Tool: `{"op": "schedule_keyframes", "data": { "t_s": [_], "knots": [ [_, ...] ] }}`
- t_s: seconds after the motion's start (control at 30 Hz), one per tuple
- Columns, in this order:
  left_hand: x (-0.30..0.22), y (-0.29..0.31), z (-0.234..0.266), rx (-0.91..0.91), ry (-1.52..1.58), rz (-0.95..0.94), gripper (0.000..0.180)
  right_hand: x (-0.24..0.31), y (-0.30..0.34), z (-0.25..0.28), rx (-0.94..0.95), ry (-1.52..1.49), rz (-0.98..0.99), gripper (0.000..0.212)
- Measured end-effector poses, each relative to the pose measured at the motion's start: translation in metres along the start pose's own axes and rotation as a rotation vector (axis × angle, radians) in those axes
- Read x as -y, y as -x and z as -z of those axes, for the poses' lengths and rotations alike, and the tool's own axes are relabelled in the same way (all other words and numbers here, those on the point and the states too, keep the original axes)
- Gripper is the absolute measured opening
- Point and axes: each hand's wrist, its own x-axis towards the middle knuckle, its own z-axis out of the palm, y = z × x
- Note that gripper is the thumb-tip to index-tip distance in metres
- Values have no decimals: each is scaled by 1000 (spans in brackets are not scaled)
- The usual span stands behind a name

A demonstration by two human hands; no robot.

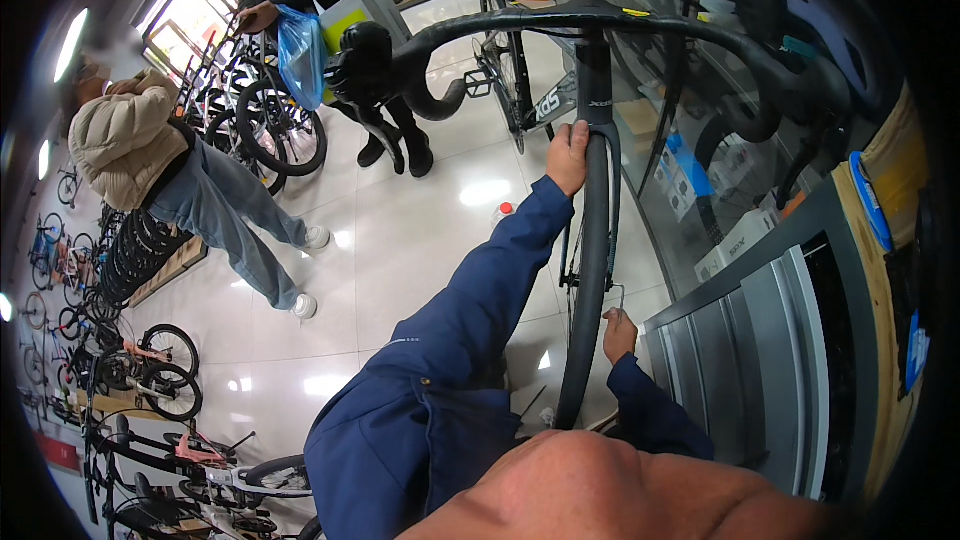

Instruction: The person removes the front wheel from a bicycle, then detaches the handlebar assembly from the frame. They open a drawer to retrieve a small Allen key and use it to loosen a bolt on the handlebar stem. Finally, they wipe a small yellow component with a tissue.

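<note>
A dark road bike stands in front of me, with its front wheel (pixel 592 240) toward me and its drop handlebar (pixel 480 22) above. My left hand (pixel 568 156) is closed round the top of the tyre, just below the fork crown (pixel 597 105). Lower down, beside the wheel's axle, my right hand (pixel 620 336) is closed on a thin bent metal rod that looks like a hex key (pixel 622 298). Its upper end reaches toward the fork end by the hub (pixel 573 281). Whether it sits in the axle is too small to tell.
Grey metal drawers (pixel 765 340) stand close on my right, below a glass case (pixel 690 90). A bottle with a red cap (pixel 504 211) is on the tiled floor. Two people, one in a beige jacket (pixel 125 140), stand at left and ahead. Bicycles (pixel 165 370) line the left side.
</note>
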Motion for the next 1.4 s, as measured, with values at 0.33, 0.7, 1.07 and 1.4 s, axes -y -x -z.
{"op": "schedule_keyframes", "data": {
  "t_s": [0.33, 0.7, 1.07, 1.4],
  "knots": [
    [11, 2, 15, -2, -12, 15, 69, 1, -3, -4, -17, -7, 37, 37],
    [-4, 6, 27, 22, -26, 17, 69, 0, -2, -4, -16, -16, 41, 25],
    [9, 4, 32, 48, -38, -33, 67, -22, -8, -16, -39, 11, 49, 28],
    [2, 8, 21, 44, -4, 33, 71, -47, -24, -32, -74, -49, -27, 21]
  ]
}}
